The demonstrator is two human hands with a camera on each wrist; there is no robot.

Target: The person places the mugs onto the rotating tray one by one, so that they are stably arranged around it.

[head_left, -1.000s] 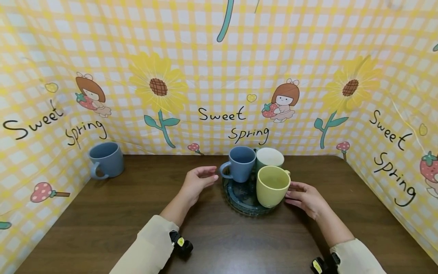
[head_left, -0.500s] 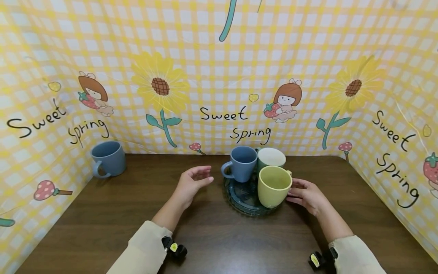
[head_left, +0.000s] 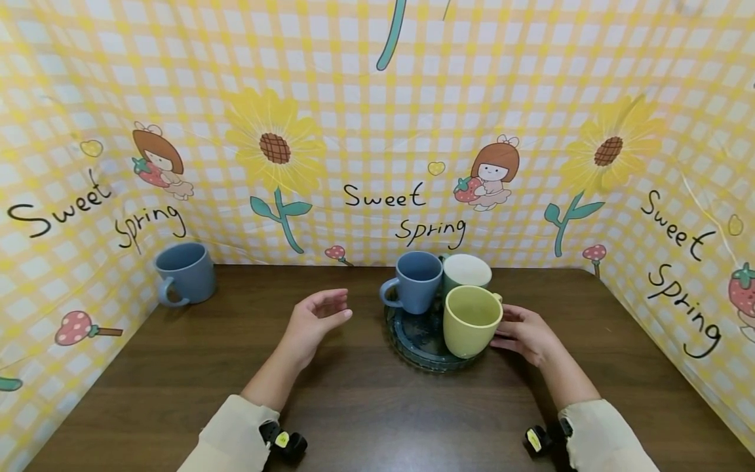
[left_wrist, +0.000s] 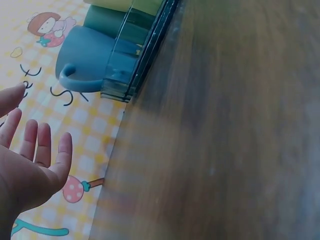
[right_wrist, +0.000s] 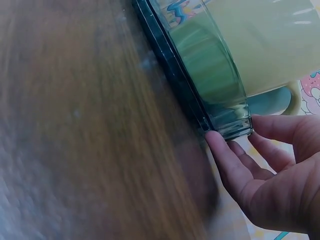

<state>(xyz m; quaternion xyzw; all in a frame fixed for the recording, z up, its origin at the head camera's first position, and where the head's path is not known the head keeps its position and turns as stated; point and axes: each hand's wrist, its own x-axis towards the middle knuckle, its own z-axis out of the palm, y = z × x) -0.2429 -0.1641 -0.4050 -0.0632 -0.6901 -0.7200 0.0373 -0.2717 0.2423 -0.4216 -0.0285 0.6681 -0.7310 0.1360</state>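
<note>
On the table sits a round dark-green glass tray (head_left: 413, 337) with a clear raised rim. It bears a blue mug (head_left: 417, 285), a green mug with a pale inside (head_left: 467, 270) and a yellow-green mug (head_left: 472, 321) at the front. My right hand (head_left: 527, 334) is at the tray's right side, its fingertips against the rim (right_wrist: 232, 122) in the right wrist view; the fingers are only slightly bent. My left hand (head_left: 315, 324) hovers left of the tray, apart from it, with relaxed fingers (left_wrist: 44, 145) and nothing held.
Another blue mug (head_left: 187, 274) stands at the back left of the brown wooden table (head_left: 377, 419). A yellow checked cloth (head_left: 377, 131) with printed flowers and words walls the table at the back and both sides.
My left hand has drawn back leftward and toward me, away from the blue mug on the tray. The right hand stays at the tray's rim; tray and mugs keep their places.
</note>
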